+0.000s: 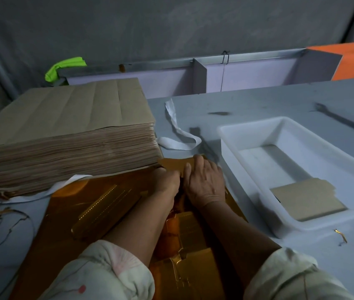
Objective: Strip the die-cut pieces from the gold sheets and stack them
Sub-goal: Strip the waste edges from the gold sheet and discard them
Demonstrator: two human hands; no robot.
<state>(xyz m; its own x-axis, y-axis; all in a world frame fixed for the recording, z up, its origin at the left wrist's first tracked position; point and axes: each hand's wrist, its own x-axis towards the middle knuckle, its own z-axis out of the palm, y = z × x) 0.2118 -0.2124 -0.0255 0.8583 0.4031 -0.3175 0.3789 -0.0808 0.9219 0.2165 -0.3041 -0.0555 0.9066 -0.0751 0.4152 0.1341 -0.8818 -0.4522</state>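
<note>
A gold foil sheet [106,204] with die-cut outlines lies on the table in front of me. At its far edge my left hand [167,180] and my right hand [204,176] sit side by side, fingers curled over a gold die-cut piece [171,163] beside the tall stack. The left hand's fingertips are hidden behind its knuckles. A tall stack of sheets [67,135], brown backs up, stands at the left. A brown-backed stripped piece [306,200] lies in the white tray [247,135] on the right.
White strapping tape [178,131] curls between stack and tray. Thin gold waste strips [0,226] lie at the left table edge, and a small scrap [340,234] sits by the tray. A grey wall with lilac panels bounds the far side.
</note>
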